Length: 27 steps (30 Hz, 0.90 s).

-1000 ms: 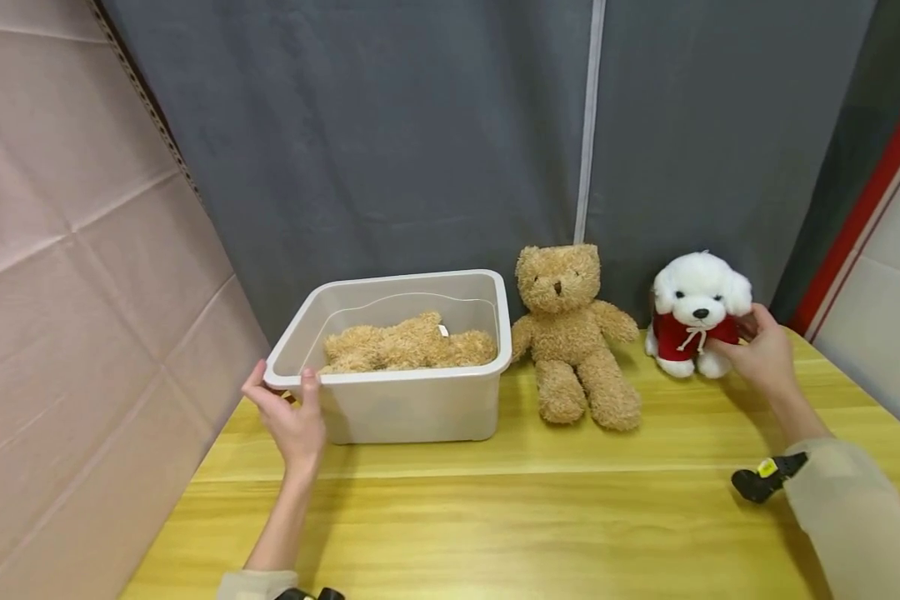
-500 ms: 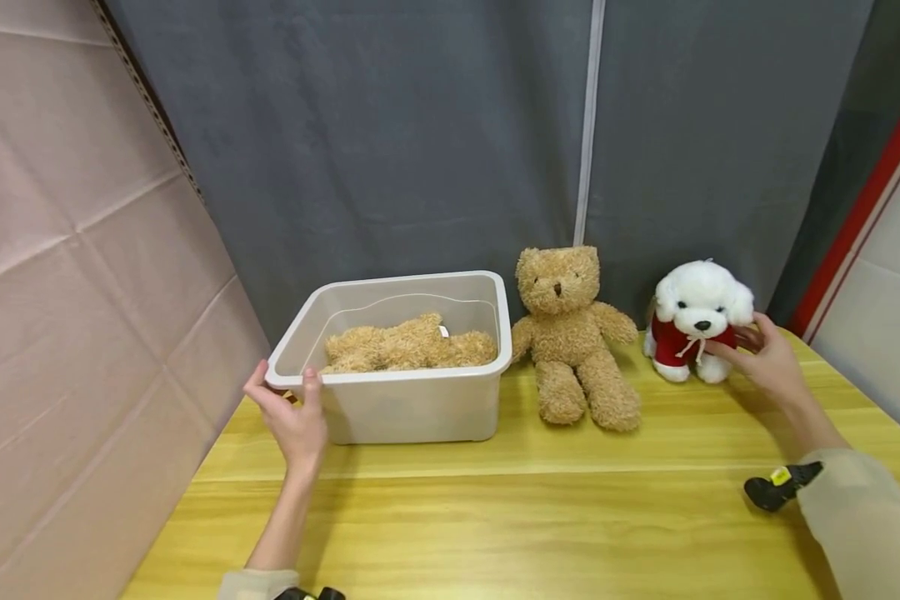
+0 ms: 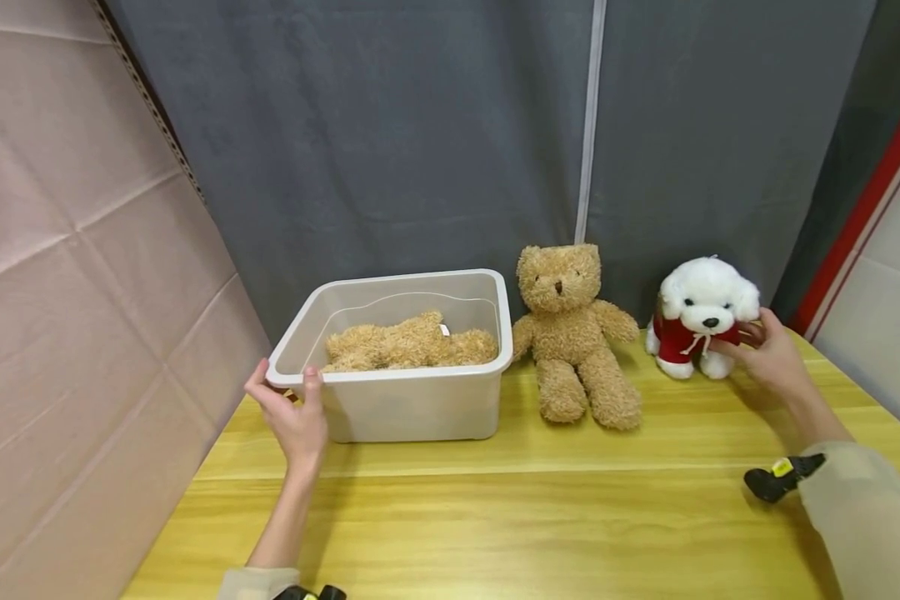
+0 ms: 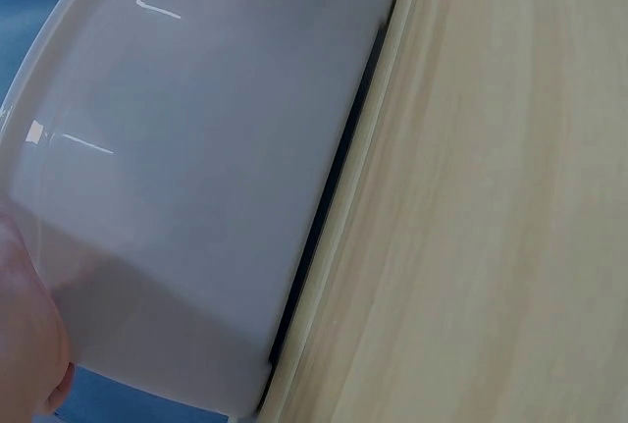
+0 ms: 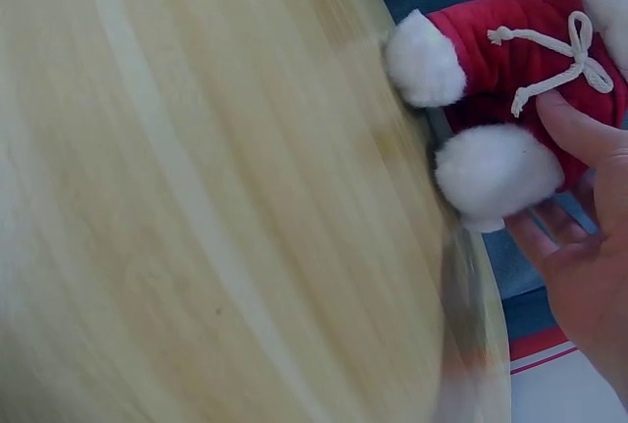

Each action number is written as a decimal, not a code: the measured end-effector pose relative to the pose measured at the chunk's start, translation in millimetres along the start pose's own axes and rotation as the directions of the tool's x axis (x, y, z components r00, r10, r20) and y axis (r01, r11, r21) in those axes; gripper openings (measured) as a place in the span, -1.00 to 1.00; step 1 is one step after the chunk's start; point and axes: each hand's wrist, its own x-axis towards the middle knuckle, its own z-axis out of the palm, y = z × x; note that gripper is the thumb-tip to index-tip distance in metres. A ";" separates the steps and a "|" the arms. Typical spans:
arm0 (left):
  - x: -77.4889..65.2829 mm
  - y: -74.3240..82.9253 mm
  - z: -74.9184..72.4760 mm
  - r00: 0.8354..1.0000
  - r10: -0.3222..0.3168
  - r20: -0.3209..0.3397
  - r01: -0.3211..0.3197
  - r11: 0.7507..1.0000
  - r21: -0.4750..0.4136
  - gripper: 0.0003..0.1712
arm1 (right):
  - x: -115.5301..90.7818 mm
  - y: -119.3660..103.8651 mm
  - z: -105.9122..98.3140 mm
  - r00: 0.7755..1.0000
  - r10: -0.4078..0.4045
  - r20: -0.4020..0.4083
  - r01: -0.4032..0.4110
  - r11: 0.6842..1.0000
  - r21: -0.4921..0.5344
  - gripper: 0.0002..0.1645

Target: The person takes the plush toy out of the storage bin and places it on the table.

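Observation:
My left hand (image 3: pixel 297 421) holds the front left corner of a light grey plastic bin (image 3: pixel 412 410), its thumb at the front rim. The left wrist view shows part of that hand (image 4: pixel 27 330) against the bin's side wall (image 4: pixel 186 168). Inside the bin lies a tan plush toy (image 3: pixel 405 343). At the far right, my right hand (image 3: pixel 774 362) grips a white plush dog (image 3: pixel 708 287) in a red top by its side. In the right wrist view, the thumb presses on the red top (image 5: pixel 481 45) below its white bow, and the fingers reach round behind the dog.
A tan teddy bear (image 3: pixel 562 333) sits upright between the bin and the dog. All stand on a wood-grain table (image 3: pixel 510 517), with a dark grey curtain (image 3: pixel 390 142) behind. A pale pink panel (image 3: pixel 82 333) borders the left, a red-edged white panel (image 3: pixel 881 308) the right.
The plush dog has shifted slightly right and turned a little in my right hand, which moved right with it. My left hand and the bin stay in place.

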 end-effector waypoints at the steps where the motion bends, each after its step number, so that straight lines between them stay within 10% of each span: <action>1: 0.0 0.1 0.1 1.000 0.000 0.000 0.000 1.000 -0.003 -0.27 | -0.7 -0.5 -0.7 1.000 0.004 0.005 -0.004 1.000 0.003 -0.26; 7: -0.8 -0.6 0.6 1.000 -0.008 0.007 0.008 1.000 0.004 -0.28 | -4.1 0.1 -8.8 1.000 -0.015 0.009 0.013 0.984 0.180 -0.32; 17: 0.7 -3.6 -1.1 1.000 -0.015 0.001 0.015 1.000 0.002 -0.28 | -3.6 -22.5 -29.0 0.992 -0.054 -0.113 0.113 0.775 0.622 -0.59; 23: 5.4 -32.3 -2.7 1.000 -0.023 -0.001 0.023 1.000 0.021 -0.24 | -0.4 -53.4 -28.8 0.978 -0.098 -0.182 0.192 0.757 0.625 -0.63; 27: 7.0 -43.5 -3.4 1.000 -0.019 0.005 0.019 1.000 0.023 -0.23 | 1.2 -75.4 -25.5 0.967 -0.126 -0.222 0.229 0.814 0.533 -0.64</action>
